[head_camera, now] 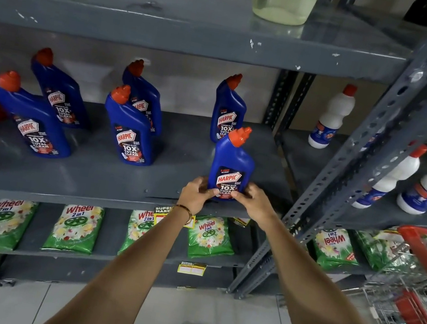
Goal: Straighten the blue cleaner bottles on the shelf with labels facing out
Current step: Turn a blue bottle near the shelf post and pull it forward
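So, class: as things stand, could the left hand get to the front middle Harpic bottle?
Probably yes. The left hand is holding the front right Harpic bottle along with the right hand, so it must let go first. After that, bare shelf lies between it and the front middle Harpic bottle.

Up top there are two clear jugs of yellowish liquid [285,0], one tagged buy 1 get 1 free. White bottles with red caps [331,117] sit in the next bay over. Green Wheel detergent packs [78,228] line the bottom shelf, and a red-handled wire cart [418,286] is parked on the right.
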`<state>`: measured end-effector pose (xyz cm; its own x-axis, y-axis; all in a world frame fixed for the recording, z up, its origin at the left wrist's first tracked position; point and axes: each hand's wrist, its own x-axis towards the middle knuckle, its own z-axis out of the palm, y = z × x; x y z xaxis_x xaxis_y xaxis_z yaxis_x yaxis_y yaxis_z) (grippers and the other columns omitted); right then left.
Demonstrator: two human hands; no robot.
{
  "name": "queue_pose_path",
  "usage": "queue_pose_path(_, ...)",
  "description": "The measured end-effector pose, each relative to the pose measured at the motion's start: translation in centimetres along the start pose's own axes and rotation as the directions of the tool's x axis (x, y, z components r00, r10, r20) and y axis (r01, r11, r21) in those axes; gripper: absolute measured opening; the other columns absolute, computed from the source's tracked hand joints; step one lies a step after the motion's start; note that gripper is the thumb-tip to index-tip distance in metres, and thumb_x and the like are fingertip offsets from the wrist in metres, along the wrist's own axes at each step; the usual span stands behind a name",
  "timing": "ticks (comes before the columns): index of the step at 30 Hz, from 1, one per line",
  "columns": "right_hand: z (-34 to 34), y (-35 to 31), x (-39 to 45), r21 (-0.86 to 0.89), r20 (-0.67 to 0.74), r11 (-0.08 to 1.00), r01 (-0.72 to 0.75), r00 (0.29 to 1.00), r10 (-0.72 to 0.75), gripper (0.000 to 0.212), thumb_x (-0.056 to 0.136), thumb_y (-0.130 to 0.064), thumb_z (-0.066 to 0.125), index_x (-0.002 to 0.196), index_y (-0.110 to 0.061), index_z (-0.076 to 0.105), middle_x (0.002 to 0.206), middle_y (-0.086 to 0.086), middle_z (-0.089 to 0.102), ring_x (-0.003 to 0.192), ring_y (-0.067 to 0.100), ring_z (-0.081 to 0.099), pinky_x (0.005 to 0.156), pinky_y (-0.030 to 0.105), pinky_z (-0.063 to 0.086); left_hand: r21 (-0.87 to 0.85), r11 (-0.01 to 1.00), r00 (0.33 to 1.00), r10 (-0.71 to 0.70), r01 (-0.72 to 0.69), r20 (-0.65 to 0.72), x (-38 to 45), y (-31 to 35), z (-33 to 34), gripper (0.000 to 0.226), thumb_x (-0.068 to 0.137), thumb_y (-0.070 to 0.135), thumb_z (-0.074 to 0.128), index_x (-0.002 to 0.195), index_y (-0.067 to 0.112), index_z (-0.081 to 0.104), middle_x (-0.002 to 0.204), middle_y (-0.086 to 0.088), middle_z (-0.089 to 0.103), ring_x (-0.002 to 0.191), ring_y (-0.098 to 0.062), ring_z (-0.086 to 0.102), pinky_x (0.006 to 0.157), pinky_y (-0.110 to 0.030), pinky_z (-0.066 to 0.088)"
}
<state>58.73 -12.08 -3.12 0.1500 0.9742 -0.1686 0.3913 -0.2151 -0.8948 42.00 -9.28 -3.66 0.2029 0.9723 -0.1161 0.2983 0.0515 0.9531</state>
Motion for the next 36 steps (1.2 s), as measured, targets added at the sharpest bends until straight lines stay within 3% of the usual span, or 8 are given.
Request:
queue_pose_path(12, 0.23, -0.24, -0.49, -0.006, 0.008, 1.000, -0.010, 1.000, 0.010, 0.044, 0.085, -0.020, 0.064, 0.124, -0.003, 0.051, 0.123, 0.016, 0.062, 0.114, 0.027, 0.058, 0.102, 0.045, 0.044, 0.031, 0.999, 1.000, -0.017, 0.017, 0.005, -0.19, -0.02, -0.01, 0.044, 0.083, 0.016, 0.063, 0.124, 0.004, 0.049, 0.123, -0.017, 0.061, 0.113, -0.027, 0.057, 0.094, -0.031, 0.044)
queue_pose_path(26, -0.02, -0.15, -0.20, -0.071, 0.011, 0.997, 0.001, 1.000, 0.000, 0.044, 0.087, -0.024, 0.062, 0.125, -0.006, 0.051, 0.125, 0.013, 0.062, 0.115, 0.025, 0.057, 0.093, 0.031, 0.043, 0.074, 0.997, 1.000, -0.012, 0.014, -0.025, -0.55, 0.37, 0.44, 0.041, 0.085, 0.015, 0.061, 0.122, 0.003, 0.048, 0.124, -0.018, 0.060, 0.113, -0.027, 0.057, 0.092, -0.029, 0.044)
queue_pose_path(36, 0.15, -0.35, -0.26, -0.100, -0.001, 0.995, -0.010, 1.000, 0.010, 0.045, 0.087, -0.026, 0.061, 0.126, -0.006, 0.050, 0.125, 0.013, 0.062, 0.115, 0.026, 0.057, 0.098, 0.038, 0.046, 0.109, 0.994, 0.999, -0.008, 0.013, -0.051, -0.87, 0.80, 0.67, 0.038, 0.086, 0.014, 0.059, 0.121, 0.003, 0.048, 0.123, -0.017, 0.060, 0.114, -0.027, 0.056, 0.097, -0.033, 0.043)
